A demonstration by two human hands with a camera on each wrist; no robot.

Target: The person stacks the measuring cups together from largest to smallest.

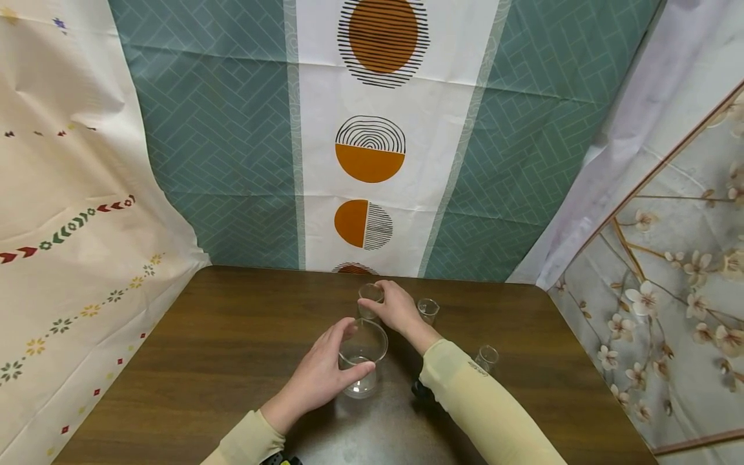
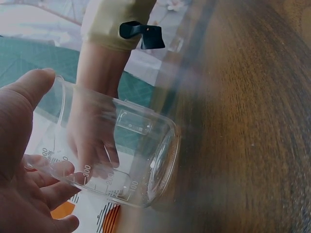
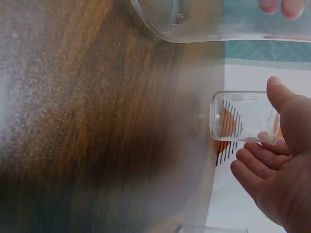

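Note:
In the head view, my left hand (image 1: 318,374) holds a large clear glass beaker (image 1: 361,387) near its rim, thumb on the near side and fingers on the far side. Printed volume marks show on that beaker's wall in the left wrist view. Just beyond it, my right hand (image 1: 398,311) grips a smaller clear beaker (image 1: 369,312) near the rim between thumb and fingers. The right wrist view shows the small beaker (image 3: 238,116) with nothing visible inside. Whether its base touches the table cannot be told.
Two more small glass beakers stand on the brown wooden table (image 1: 244,323): one beaker (image 1: 428,311) right of my right hand, another beaker (image 1: 487,357) beside the right forearm. Patterned cloths (image 1: 232,129) hang behind and at both sides of the table.

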